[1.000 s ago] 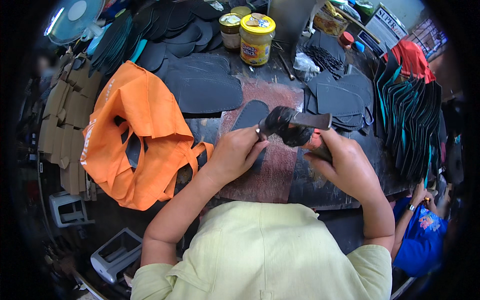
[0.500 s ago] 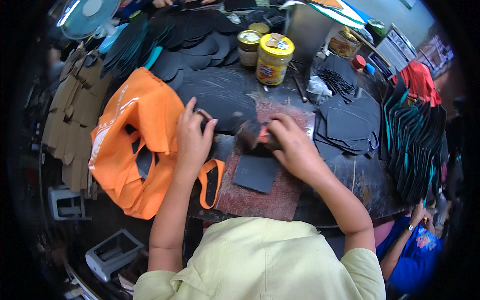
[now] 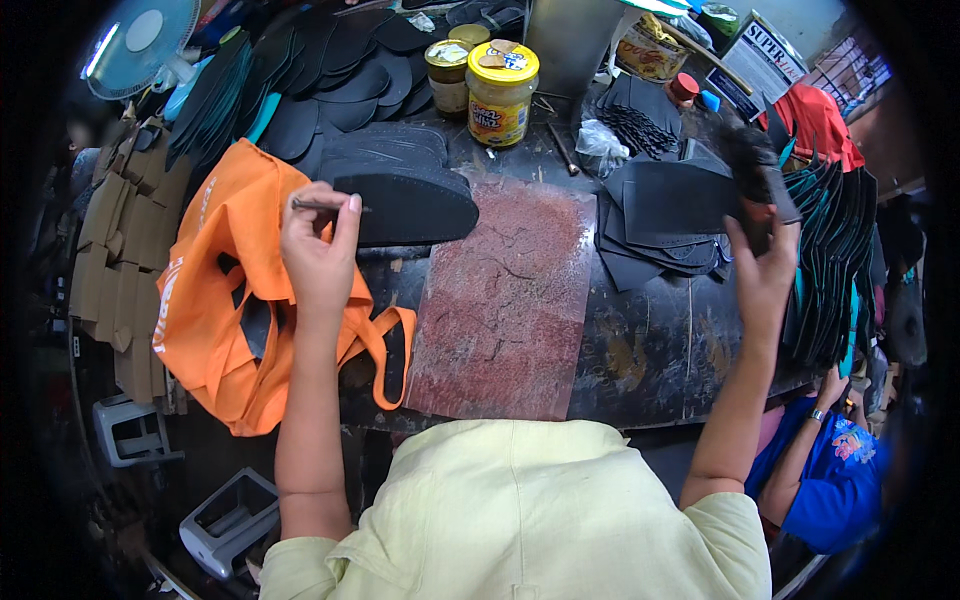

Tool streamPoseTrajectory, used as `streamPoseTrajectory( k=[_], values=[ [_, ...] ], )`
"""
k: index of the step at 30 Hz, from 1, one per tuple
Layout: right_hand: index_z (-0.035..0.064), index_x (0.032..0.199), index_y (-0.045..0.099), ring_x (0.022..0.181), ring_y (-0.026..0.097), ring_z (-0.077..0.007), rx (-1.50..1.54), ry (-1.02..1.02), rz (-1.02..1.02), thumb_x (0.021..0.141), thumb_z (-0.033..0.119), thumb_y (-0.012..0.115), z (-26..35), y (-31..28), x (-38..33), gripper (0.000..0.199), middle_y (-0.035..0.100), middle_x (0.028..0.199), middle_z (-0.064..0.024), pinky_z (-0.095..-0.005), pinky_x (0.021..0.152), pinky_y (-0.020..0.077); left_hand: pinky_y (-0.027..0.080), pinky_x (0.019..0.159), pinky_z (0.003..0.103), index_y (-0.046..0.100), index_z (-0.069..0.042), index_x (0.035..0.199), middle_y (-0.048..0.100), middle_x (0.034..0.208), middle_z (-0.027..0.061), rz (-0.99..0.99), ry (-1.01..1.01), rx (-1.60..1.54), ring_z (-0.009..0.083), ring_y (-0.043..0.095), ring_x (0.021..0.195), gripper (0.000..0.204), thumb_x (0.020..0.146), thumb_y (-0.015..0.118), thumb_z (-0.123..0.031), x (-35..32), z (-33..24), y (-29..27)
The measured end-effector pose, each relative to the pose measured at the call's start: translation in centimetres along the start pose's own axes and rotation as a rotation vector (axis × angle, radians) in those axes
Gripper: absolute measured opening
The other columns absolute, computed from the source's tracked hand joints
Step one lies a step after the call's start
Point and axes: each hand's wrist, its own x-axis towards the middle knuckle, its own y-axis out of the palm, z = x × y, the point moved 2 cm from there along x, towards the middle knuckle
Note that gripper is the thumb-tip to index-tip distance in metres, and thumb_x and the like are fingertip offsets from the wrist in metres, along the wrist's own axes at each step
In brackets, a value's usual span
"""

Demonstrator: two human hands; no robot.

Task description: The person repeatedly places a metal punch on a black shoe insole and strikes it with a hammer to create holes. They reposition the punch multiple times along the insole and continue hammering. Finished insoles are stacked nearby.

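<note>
My left hand (image 3: 320, 245) is closed around a thin metal rod (image 3: 322, 206), held beside the orange cloth bag (image 3: 235, 260). Just to its right lies a black piece with a curved edge (image 3: 415, 207), on top of similar stacked pieces. On the right, my right hand (image 3: 765, 262) grips a dark tool (image 3: 765, 180) with a reddish part; motion blur hides its exact kind. Beside that tool, flat black pieces (image 3: 660, 205) lie in a loose pile. Between my hands is a worn red mat (image 3: 505, 310) with cracks and nothing on it.
Two jars stand at the back, one a yellow-lidded jar (image 3: 500, 95). Behind them rises a grey metal container (image 3: 570, 45). Black and teal pieces (image 3: 830, 260) hang at the right edge, near another person's arm (image 3: 800, 455). A fan (image 3: 145, 40) is at far left.
The dark rectangular piece has gone from the mat. My right hand has moved right with the dark tool, over to the pile. My left hand has shifted left, keeping the rod.
</note>
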Motion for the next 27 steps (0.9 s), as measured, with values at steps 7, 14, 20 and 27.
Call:
streamPoseTrajectory(
  k=[7,14,20,27],
  values=[
    [-0.0033,0.13,0.057,0.071,0.057,-0.0097,0.321,0.433,0.226,0.1,0.01,0.071,-0.9,-2.2,-4.4,0.035,0.062,0.087,-0.0005,-0.0254,0.065,0.045,0.051,0.086,0.027,0.067,-0.004,0.095,0.063,0.104,0.0013,0.509,-0.082,-0.343,0.01,0.061,0.096,0.013,0.096,0.076,-0.012,4.3,-4.6,2.7],
    [-0.0059,0.126,0.061,0.087,0.068,-0.0248,0.32,0.152,0.716,0.092,0.01,0.076,6.5,0.5,-6.2,0.04,0.07,0.095,-0.0169,-0.0374,0.084,0.0536,0.052,0.09,0.034,0.07,0.0,0.092,0.066,0.105,0.0103,0.781,-0.093,0.139,0.0185,0.066,0.098,0.018,0.091,0.076,-0.017,1.6,-3.0,9.8],
    [0.0076,0.139,0.054,0.095,0.069,-0.0467,0.112,-0.07,0.935,0.092,0.016,0.075,7.7,3.3,-7.0,0.052,0.072,0.102,-0.0226,-0.0491,0.079,0.0548,0.055,0.081,0.035,0.069,0.002,0.093,0.07,0.095,0.0131,0.493,0.23,0.145,0.0224,0.07,0.088,0.017,0.093,0.074,-0.013,-0.1,-3.8,9.5],
    [0.0065,0.135,0.051,0.096,0.068,-0.0474,0.06,0.044,0.998,0.095,0.02,0.074,6.5,3.3,-7.1,0.048,0.073,0.101,-0.0239,-0.0516,0.077,0.0538,0.056,0.069,0.035,0.069,0.002,0.097,0.072,0.083,0.0161,0.576,-0.007,0.054,0.0246,0.073,0.074,0.014,0.096,0.072,-0.012,-3.3,-2.9,11.5]
  ],
)
